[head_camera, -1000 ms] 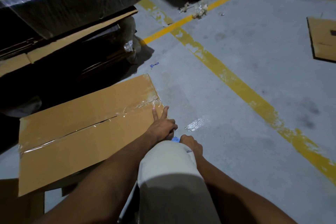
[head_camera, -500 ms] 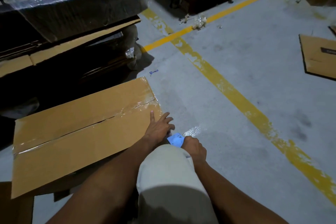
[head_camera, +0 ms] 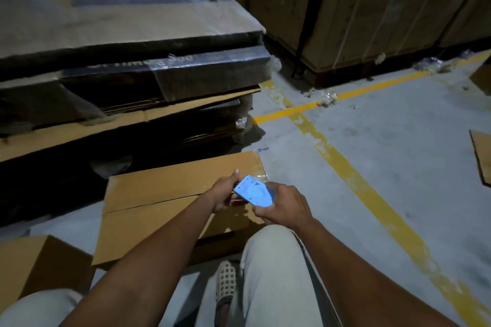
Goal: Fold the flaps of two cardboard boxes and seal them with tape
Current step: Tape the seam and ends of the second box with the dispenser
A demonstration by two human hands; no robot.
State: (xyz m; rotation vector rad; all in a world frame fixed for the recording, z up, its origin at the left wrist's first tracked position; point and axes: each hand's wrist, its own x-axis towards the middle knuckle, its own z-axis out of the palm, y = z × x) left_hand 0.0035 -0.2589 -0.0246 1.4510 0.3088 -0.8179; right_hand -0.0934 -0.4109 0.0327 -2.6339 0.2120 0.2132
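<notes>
A flat brown cardboard box lies on the floor in front of me, its two top flaps closed along a middle seam with clear tape near its right end. Above that end I hold a blue tape dispenser. My right hand grips its body from the right. My left hand is closed on its left side, thumb up. A second cardboard box sits at the lower left, partly out of frame.
A tall stack of flattened, wrapped cartons stands close behind the box. Strapped crates line the back. Yellow floor lines cross the grey concrete on the right, where a loose cardboard sheet lies. My knees and sandalled foot fill the bottom.
My left hand has lifted off the box's taped corner and joined the right on the blue dispenser, which has risen above the box. The camera has tilted up.
</notes>
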